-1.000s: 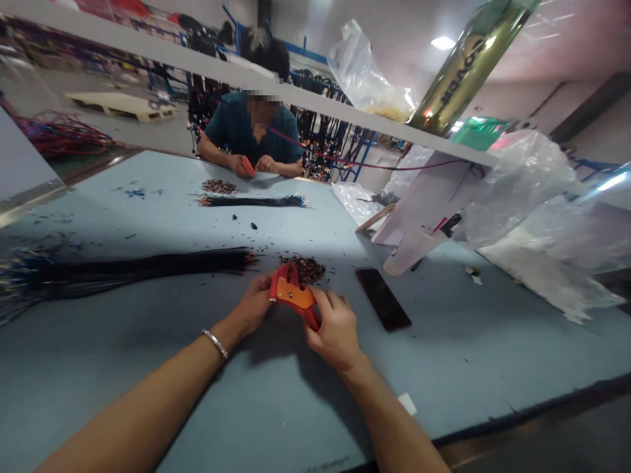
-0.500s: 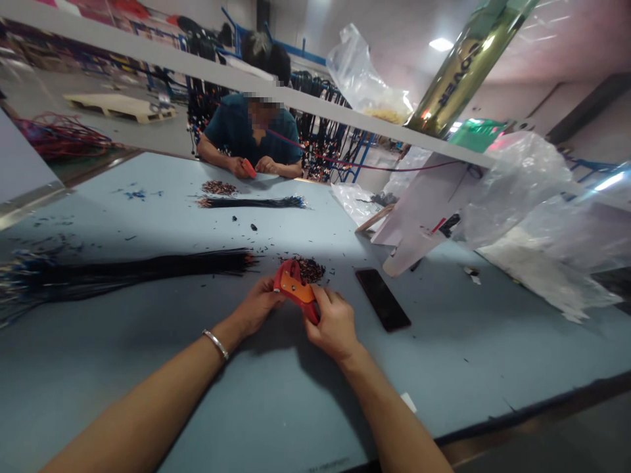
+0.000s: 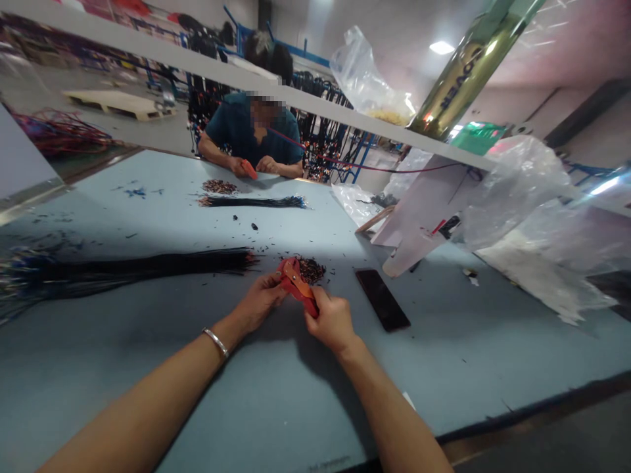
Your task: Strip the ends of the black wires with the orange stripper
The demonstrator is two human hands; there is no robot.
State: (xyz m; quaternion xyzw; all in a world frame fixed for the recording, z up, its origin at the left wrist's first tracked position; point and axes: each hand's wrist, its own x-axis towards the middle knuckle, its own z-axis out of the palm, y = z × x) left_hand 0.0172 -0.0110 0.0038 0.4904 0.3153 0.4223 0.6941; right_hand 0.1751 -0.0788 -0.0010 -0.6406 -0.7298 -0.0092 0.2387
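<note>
My right hand (image 3: 331,320) is closed round the handles of a red and orange crimping tool (image 3: 296,284), its head pointing up and away from me. My left hand (image 3: 260,299) pinches at the tool's head; what sits between those fingers is too small to make out. A silver bracelet circles my left wrist. Just behind the tool lies a small heap of dark metal terminals (image 3: 310,268). A long bundle of black wires (image 3: 128,266) stretches to the left across the blue table (image 3: 276,407).
A dark phone (image 3: 382,299) lies flat to the right of my hands. Clear plastic bags (image 3: 522,197) and white card crowd the right side. Across the table a co-worker (image 3: 251,135) sits with another wire bundle (image 3: 251,201) and terminal heap.
The tool has tipped up and turned more edge-on, and both hands have shifted slightly away from me toward the terminal heap.
</note>
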